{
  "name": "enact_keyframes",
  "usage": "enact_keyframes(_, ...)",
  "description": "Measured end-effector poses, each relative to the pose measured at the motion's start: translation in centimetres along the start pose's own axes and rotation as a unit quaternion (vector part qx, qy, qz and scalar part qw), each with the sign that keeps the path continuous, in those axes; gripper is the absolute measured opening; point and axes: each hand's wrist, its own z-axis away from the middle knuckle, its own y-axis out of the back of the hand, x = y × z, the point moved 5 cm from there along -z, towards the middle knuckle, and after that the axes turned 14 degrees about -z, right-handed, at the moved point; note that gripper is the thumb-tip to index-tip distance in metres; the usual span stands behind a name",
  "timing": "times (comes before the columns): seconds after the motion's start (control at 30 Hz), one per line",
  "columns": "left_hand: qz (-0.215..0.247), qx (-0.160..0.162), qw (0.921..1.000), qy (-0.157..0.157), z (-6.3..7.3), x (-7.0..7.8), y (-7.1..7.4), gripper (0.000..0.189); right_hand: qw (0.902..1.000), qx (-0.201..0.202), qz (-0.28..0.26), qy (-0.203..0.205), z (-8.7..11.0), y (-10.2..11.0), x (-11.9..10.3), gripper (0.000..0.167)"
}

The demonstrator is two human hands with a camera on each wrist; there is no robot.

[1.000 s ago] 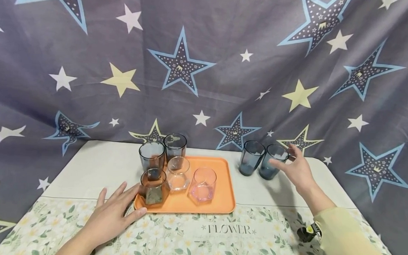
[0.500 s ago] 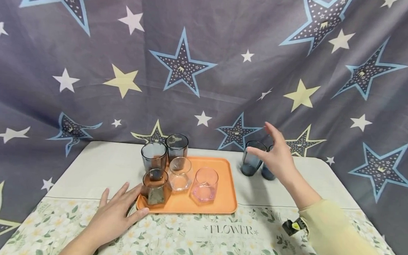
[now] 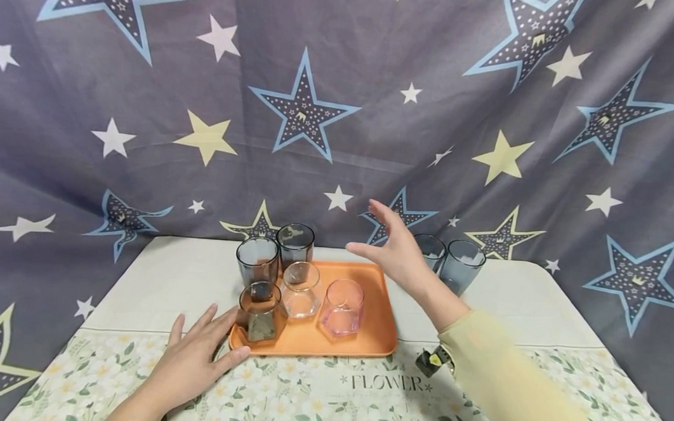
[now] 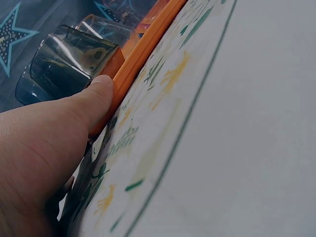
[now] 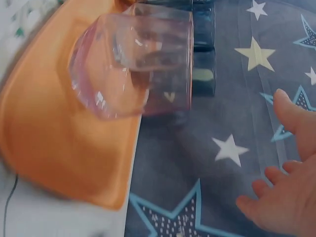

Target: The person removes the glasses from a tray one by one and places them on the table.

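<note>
My left hand (image 3: 194, 359) rests at the front left corner of an orange tray (image 3: 376, 314), fingers spread. In the left wrist view its thumb (image 4: 101, 91) touches the tray's rim beside a smoky dark glass (image 4: 74, 57). My right hand (image 3: 398, 249) hangs above the tray's back right part, holding nothing, thumb and fingers spread apart. Below and left of it on the tray stands a pink-tinted glass (image 3: 343, 306). A clear glass (image 3: 301, 291) stands between that and the smoky glass. In the right wrist view the right hand (image 5: 291, 182) is apart from the pink glass (image 5: 133, 64).
Two blue-grey tumblers (image 3: 257, 257) stand at the tray's back left. Another two blue-grey tumblers (image 3: 463, 268) stand on the table to the right, partly behind the right forearm. A star-patterned curtain (image 3: 342, 109) hangs behind the table's back edge.
My right hand has moved left, from around the rightmost tumbler, past its neighbour, to over the tray, carrying nothing. The left hand stays at the tray's corner.
</note>
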Motion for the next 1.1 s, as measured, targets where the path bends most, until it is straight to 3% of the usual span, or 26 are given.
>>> enact_keyframes(0.2, -0.001, -0.001, 1.0, 0.001, 0.0, 0.0, -0.1, 0.092, 0.9993, -0.026, -0.025, 0.011, -1.0, -2.6, 0.0, 0.099)
enact_keyframes(0.53, -0.002, 0.004, 1.0, 0.001, 0.0, 0.0, 0.0, 0.09, 0.9988, -0.036, -0.026, 0.02, -1.8, -4.8, -0.5, 0.098)
enact_keyframes(1.1, 0.001, 0.004, 1.0, 0.0, -0.1, 0.0, 0.0, 0.087, 0.9955, -0.079, -0.053, -0.008, -2.6, -7.8, 0.4, 0.1)
